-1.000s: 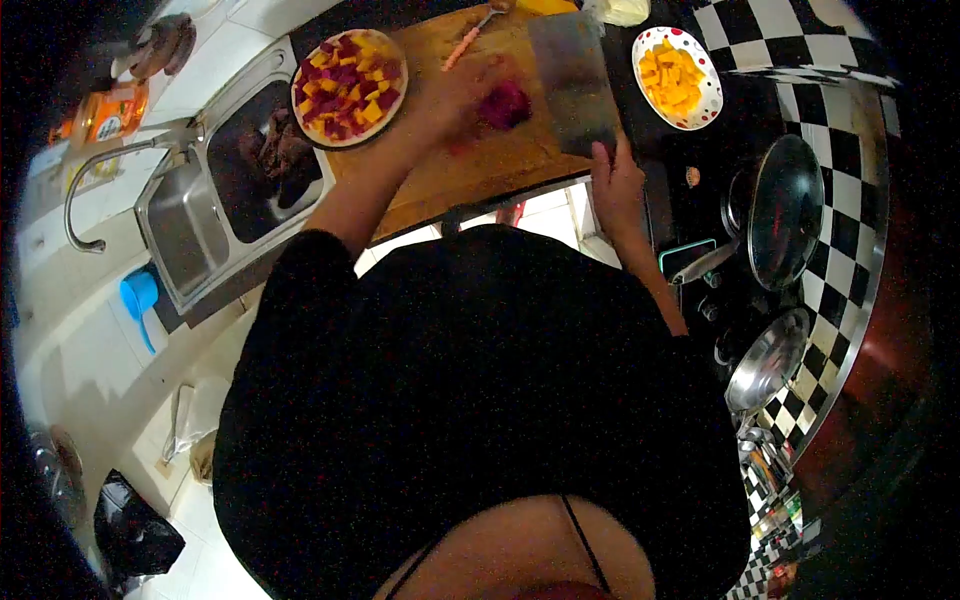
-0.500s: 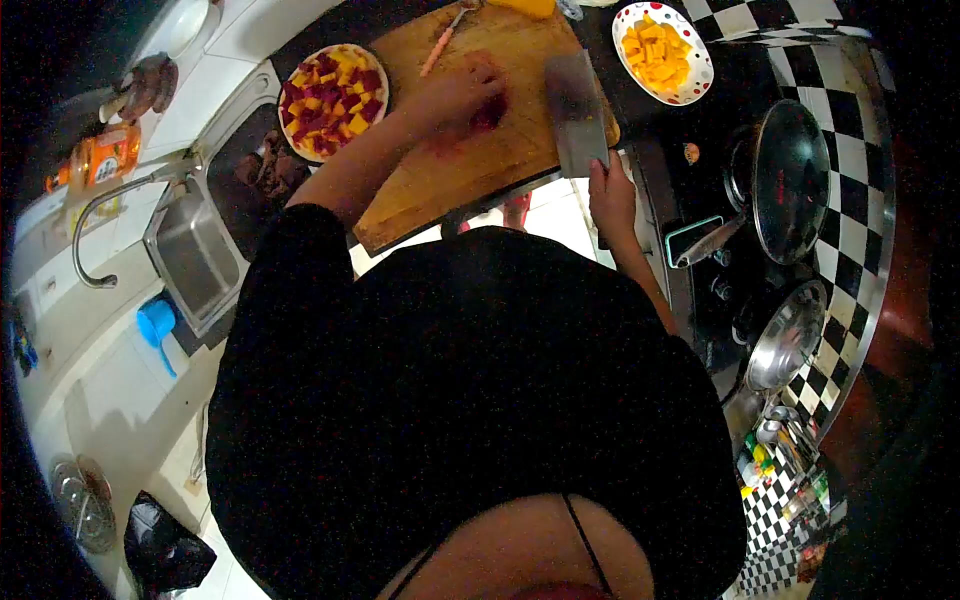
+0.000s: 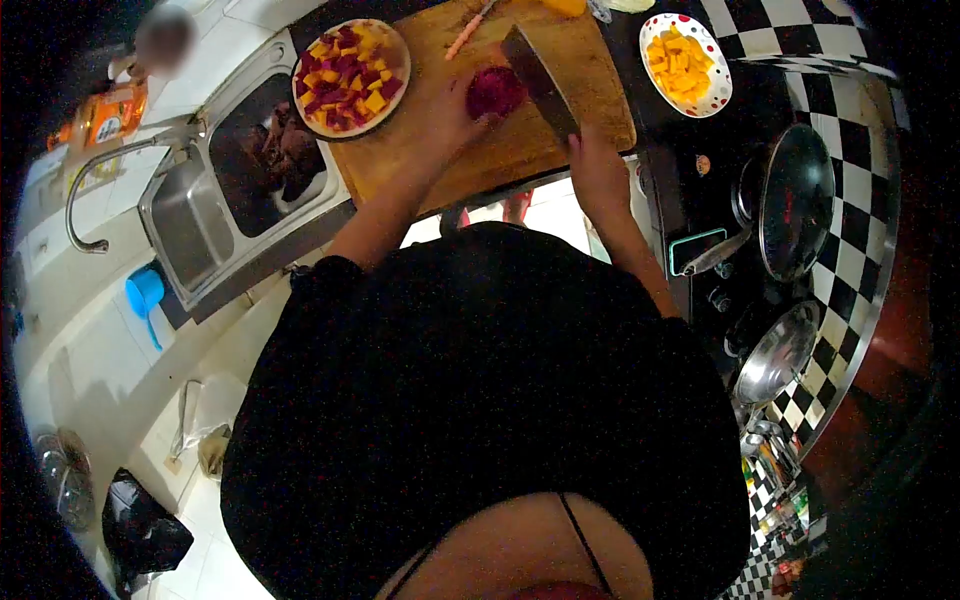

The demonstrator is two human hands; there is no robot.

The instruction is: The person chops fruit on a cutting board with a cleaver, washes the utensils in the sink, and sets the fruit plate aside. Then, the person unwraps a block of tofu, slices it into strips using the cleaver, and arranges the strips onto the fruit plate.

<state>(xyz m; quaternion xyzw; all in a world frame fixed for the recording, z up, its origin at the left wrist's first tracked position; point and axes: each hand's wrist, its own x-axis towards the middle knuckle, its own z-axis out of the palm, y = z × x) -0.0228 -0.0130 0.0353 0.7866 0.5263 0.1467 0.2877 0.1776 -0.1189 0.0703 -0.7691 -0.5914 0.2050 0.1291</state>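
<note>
Nearest is the person's black top [image 3: 485, 380], on the near side of the board [image 3: 595, 75]. A shiny pan [image 3: 778, 355] is off to the right, nearer than the board, with a big pan [image 3: 797, 205] a bit farther on. The sink [image 3: 190, 240] is left of the board, with brown lumps [image 3: 290, 155] in its dark side. At the board's near right edge, the right hand [image 3: 600, 170] is closed around the handle of the knife [image 3: 545, 85]. The blade slants in over the board, maybe so the arm can stay bent and easy. The left hand [image 3: 455, 115] is over the left part of the board, by the purple lump [image 3: 495, 92]. Its fingers seem to touch the lump, perhaps to stop it rolling, but they are blurry, so I cannot tell how tight they are. The lump sits mid-board, between that hand and the blade; I cannot tell if the blade touches it. At the board's left edge is a round plate [image 3: 404, 75] of yellow and purple bits, likely kept close for easy reach. Right of the board, a spotted plate [image 3: 716, 95] holds only yellow bits, maybe to keep them apart. Toward the board's far edge lies a pink stick [image 3: 465, 40], out of the blade's way.
</note>
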